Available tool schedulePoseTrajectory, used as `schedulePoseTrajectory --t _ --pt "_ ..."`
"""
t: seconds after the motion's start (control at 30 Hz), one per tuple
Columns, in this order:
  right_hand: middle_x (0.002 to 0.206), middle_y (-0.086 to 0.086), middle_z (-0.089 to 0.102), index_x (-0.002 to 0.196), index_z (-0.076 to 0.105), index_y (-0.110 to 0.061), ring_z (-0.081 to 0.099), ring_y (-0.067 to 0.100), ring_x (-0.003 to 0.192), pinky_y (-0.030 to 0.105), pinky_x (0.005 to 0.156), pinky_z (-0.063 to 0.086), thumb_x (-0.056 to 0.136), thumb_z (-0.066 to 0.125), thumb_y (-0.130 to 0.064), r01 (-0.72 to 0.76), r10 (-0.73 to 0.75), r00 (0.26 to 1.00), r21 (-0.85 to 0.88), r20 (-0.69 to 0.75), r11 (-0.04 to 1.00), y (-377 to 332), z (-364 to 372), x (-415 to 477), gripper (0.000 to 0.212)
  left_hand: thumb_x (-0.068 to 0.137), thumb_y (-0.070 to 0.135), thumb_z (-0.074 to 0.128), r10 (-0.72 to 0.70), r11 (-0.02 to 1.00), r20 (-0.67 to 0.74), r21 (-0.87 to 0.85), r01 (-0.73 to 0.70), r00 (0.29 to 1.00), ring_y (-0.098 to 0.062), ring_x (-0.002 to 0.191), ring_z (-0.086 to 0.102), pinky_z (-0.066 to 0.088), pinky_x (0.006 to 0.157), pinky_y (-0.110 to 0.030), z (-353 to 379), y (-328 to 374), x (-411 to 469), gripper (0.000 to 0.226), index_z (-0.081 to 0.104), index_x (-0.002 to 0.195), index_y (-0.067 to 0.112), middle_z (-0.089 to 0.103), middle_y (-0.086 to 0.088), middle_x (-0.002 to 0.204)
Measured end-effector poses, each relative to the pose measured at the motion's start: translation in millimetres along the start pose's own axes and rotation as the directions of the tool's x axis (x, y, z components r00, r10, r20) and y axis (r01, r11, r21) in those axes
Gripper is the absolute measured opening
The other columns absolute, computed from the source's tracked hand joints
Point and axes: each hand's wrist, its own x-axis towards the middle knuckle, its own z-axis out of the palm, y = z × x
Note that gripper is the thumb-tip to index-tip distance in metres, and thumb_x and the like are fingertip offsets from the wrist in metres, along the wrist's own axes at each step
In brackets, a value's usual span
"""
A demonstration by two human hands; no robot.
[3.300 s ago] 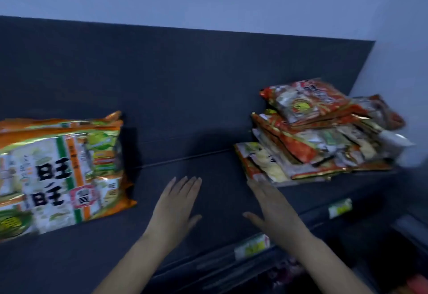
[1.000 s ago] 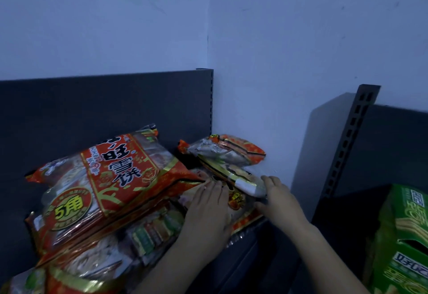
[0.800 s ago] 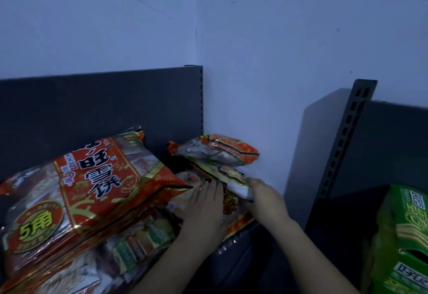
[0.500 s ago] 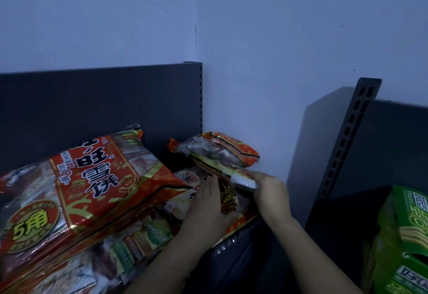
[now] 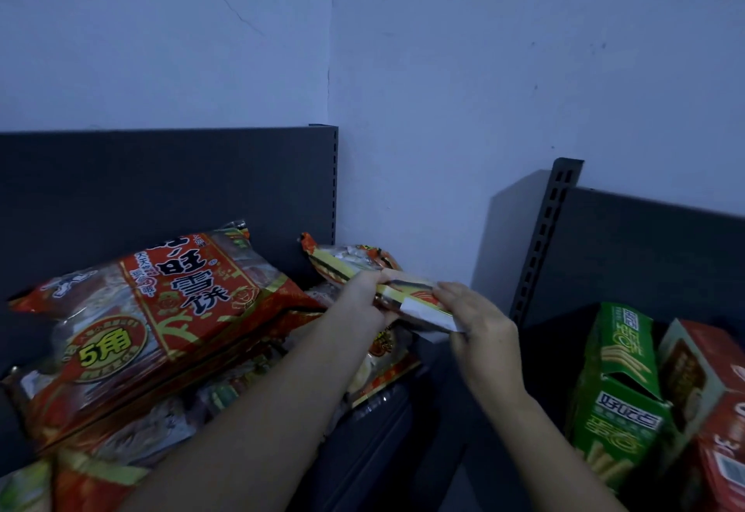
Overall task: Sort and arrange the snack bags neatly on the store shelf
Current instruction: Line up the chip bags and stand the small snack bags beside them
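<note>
Left hand (image 5: 363,304) gripped the middle of a small snack bag (image 5: 413,298), right hand (image 5: 477,324) pinched its white end, just over the pile (image 5: 385,376) in the shelf corner. Big red bag (image 5: 173,310) beside it, back panel (image 5: 161,181) behind.

Big bag (image 5: 161,310) up front was red, trimmed in gold, with black characters edged in white and a round badge: a yellow-green "5" on dark red. Its clear panels showed pale contents. Small bag (image 5: 409,295) was orange-red at the far corner, with a yellow edge, a black stripe along it, and a white patch at the near end. Lower bag (image 5: 387,374) was red and gold too, with a dark round mark. Over on the right, green box (image 5: 617,390) had white characters and yellow sticks pictured. Red box (image 5: 721,423) had a grey-green side with a brown picture. Shelf back (image 5: 161,181) was dark grey, post (image 5: 544,237) grey with two rows of slots, wall (image 5: 483,68) pale blue with a thin crack.
</note>
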Motion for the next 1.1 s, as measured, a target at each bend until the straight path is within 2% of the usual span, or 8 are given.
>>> schedulePoseTrajectory --t 0.13,0.23,0.4,0.47,0.63,0.77,0.93,1.1 --pt "0.134 -0.015 0.052 0.122 0.062 -0.023 0.047 0.002 0.125 0.018 0.104 0.037 0.070 0.061 -0.038 -0.327 0.166 0.908 0.402 0.385 0.856 -7 -32 -7 0.054 0.094 -0.003 0.046 0.097 0.994 0.015 0.056 -0.098 0.995 -0.025 0.065 0.055 0.051 0.066 -0.040 -7 -8 -21 0.008 0.052 0.089 -0.006 0.055 -0.014 0.078" --pt "0.141 -0.009 0.047 0.131 0.052 -0.023 0.044 0.008 0.130 0.026 0.108 0.035 0.058 0.069 -0.062 -0.680 0.213 0.730 0.657 0.649 0.326 -16 -45 -8 0.084 0.089 -0.003 0.054 0.226 0.968 0.015 0.112 -0.226 0.974 -0.025 0.066 0.061 0.053 0.062 -0.035 -18 -9 -37 0.012 0.059 0.100 -0.003 0.063 -0.013 0.081" --pt "0.116 0.011 0.067 0.129 0.051 -0.009 0.066 0.027 0.100 0.041 0.082 0.055 0.068 0.076 -0.039 -0.822 0.406 0.414 0.526 0.815 -0.218 -33 -30 -12 0.072 0.086 0.007 0.066 0.418 0.902 0.098 0.072 -0.425 0.903 -0.028 0.090 0.069 0.057 0.076 -0.040 -43 -8 -76 0.032 0.060 0.117 0.012 0.071 -0.010 0.102" --pt "0.112 0.016 0.068 0.122 0.057 -0.006 0.067 0.030 0.096 0.041 0.074 0.059 0.074 0.068 -0.025 -0.767 0.373 0.447 0.563 0.813 -0.307 -52 -25 -7 0.053 0.086 0.012 0.067 0.474 0.866 0.131 0.112 -0.488 0.871 -0.026 0.094 0.069 0.057 0.072 -0.039 -60 -10 -89 0.037 0.057 0.121 0.017 0.070 -0.006 0.107" --pt "0.106 0.011 0.071 0.126 0.051 -0.012 0.071 0.026 0.085 0.035 0.061 0.057 0.073 0.066 -0.013 -0.646 0.372 0.650 0.740 0.662 -0.187 -91 -10 3 0.055 0.069 0.005 0.074 0.666 0.716 0.233 0.069 -0.695 0.709 -0.020 0.085 0.071 0.055 0.065 -0.027 -114 15 -124 0.045 0.062 0.112 0.005 0.074 -0.006 0.094" --pt "0.117 0.008 0.067 0.136 0.042 -0.019 0.066 0.027 0.103 0.042 0.080 0.057 0.070 0.079 -0.021 -0.604 0.258 0.770 0.797 0.584 -0.002 -122 6 13 0.076 0.065 0.014 0.081 0.805 0.477 0.226 0.303 -0.825 0.548 -0.019 0.101 0.066 0.054 0.075 -0.027 -176 57 -160 0.068 0.050 0.123 0.029 0.069 0.004 0.110" --pt "0.131 -0.007 0.053 0.144 0.027 -0.025 0.056 0.004 0.114 0.026 0.091 0.051 0.081 0.068 -0.018 -0.439 -0.118 0.859 0.836 0.498 0.330 -190 14 26 0.076 0.062 0.012 0.086 0.815 0.124 0.300 0.746 -0.655 0.496 0.000 0.107 0.061 0.050 0.086 -0.018 -233 59 -220 0.096 0.028 0.131 0.046 0.058 0.028 0.118" --pt "0.132 -0.025 0.043 0.146 0.012 -0.030 0.044 -0.004 0.121 0.012 0.094 0.041 0.075 0.077 -0.024 -0.206 -0.432 0.771 0.825 0.468 0.526 -274 28 6 0.097 0.060 0.030 0.084 0.941 0.086 0.062 0.907 -0.412 0.332 0.014 0.116 0.047 0.042 0.096 -0.014 -305 26 -285 0.102 0.014 0.131 0.052 0.042 0.045 0.121"
